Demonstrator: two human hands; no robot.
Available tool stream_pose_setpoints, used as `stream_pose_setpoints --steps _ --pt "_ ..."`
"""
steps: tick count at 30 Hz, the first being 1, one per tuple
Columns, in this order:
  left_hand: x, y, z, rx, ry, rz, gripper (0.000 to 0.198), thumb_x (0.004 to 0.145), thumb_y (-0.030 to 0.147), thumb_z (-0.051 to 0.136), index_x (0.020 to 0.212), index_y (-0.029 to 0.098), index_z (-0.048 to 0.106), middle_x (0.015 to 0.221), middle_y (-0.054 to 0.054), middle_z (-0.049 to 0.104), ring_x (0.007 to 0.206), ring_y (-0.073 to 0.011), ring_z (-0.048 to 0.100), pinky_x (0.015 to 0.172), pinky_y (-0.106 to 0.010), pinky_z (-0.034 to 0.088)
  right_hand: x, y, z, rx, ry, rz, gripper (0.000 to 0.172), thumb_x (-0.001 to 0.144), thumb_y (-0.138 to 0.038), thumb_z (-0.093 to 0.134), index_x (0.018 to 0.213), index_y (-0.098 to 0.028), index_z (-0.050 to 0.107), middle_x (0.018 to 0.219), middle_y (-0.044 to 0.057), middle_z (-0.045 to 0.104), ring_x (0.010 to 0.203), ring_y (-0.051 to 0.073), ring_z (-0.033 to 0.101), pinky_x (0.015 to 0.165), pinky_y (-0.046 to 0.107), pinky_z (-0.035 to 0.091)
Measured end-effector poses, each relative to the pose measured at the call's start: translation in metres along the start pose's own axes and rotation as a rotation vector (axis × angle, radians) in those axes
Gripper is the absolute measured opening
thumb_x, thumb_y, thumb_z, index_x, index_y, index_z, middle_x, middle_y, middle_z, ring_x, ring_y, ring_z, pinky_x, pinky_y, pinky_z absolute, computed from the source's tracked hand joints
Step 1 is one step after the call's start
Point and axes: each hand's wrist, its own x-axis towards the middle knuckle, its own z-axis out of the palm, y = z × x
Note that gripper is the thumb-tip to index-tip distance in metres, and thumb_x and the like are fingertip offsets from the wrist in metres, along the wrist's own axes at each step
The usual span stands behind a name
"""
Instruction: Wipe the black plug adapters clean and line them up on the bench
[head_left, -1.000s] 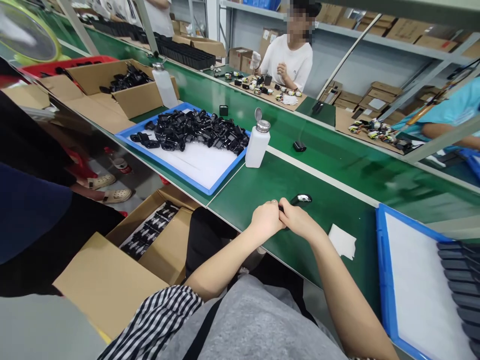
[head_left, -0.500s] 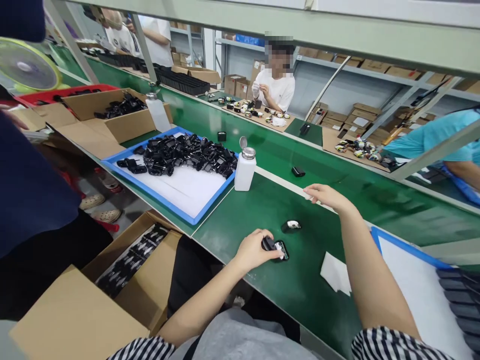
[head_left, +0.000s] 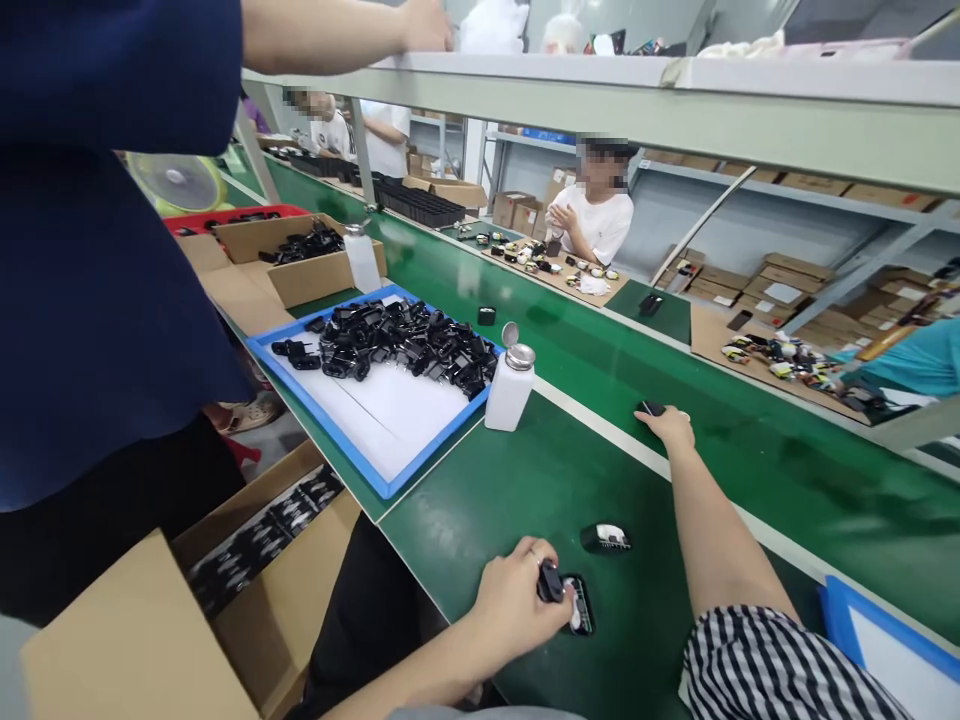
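Left hand (head_left: pixel 517 600): clasps black adapter (head_left: pixel 583 602).
Right hand (head_left: pixel 673 426): on second adapter (head_left: pixel 651 408), grip unclear.
Handling: probably light, rigid; pinch sides.

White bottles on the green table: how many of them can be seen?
2. One white bottle stands at the right corner of the blue tray; the second bottle stands farther back, beside the open cardboard box. Others may be hidden behind the standing person.

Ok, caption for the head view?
Left hand grips a black part at the bench; right hand touches a black unit on the conveyor.
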Motion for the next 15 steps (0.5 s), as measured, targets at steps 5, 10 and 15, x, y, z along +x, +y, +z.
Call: stream_pose_setpoints --steps 5,10,15 --pt "0.012 -0.004 -0.008 -0.032 0.018 0.052 0.02 0.064 0.035 0.047 0.08 0.024 0.049 0.095 0.001 0.053 0.071 -0.0153 0.055 0.066 -0.026 0.041 -0.03 0.013 -0.01 0.23 -0.057 -0.031 0.036 0.064 -0.018 0.053 0.097 -0.011 0.042 0.093 0.014 0.052 0.08 0.02 0.053 0.06 0.027 0.046" --pt "0.051 -0.012 -0.035 -0.013 -0.029 0.09 0.035 0.066 0.037 0.045 0.098 0.023 0.046 0.105 -0.004 0.048 0.088 -0.0183 0.052 0.076 -0.028 0.038 -0.122 0.034 -0.026 0.438 -0.014 -0.378 0.05 0.057 -0.021 0.06 0.102 -0.019 0.037 0.104 0.007 0.047 0.092 0.017 0.048 0.073 0.025 0.042" --pt "0.091 -0.018 -0.06 0.051 -0.135 0.026 0.071 0.062 0.04 0.052 0.121 0.012 0.022 0.115 -0.012 0.043 0.102 -0.0224 0.044 0.081 -0.028 0.035 -0.211 0.03 -0.035 0.404 0.03 -0.734 0.047 0.06 -0.029 0.059 0.103 -0.024 0.041 0.111 0.005 0.044 0.1 0.02 0.041 0.079 0.033 0.038"
